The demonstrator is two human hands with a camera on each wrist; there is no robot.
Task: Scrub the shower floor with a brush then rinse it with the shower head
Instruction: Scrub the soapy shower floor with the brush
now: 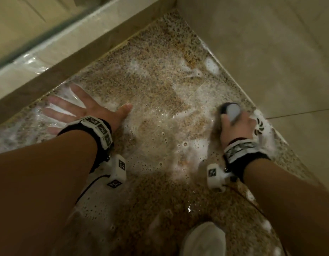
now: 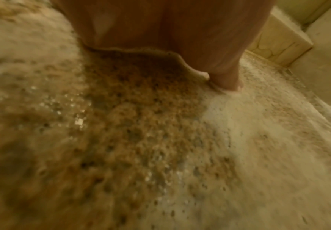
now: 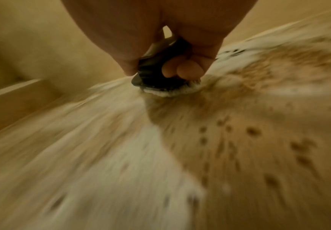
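Dark plastic formed the body of the brush (image 1: 227,109), with a pale grey top, and it sat bristles-down on the speckled shower floor (image 1: 156,85) near the right wall (image 1: 271,52). The right hand (image 1: 237,126) gripped it from above, thumb on one side and fingertips (image 3: 188,70) curled under the other, white lather gathered at the bristles. A round white drain cover (image 1: 259,126) lay just beside that hand, partly hidden by it and ringed with foam (image 1: 195,146). More foam and bubbly water spread across the middle of the floor between the two arms. The left hand (image 1: 80,108) lay flat on the wet floor with fingers spread and straight, holding nothing, close to the raised tiled curb (image 1: 97,45) that ran along the left edge with a glass panel (image 1: 40,41) above it. Both wrists wore black straps with white marker blocks. A pale shoe or foot covering (image 1: 202,239) stood on the floor at the near edge; which it was could not be told.
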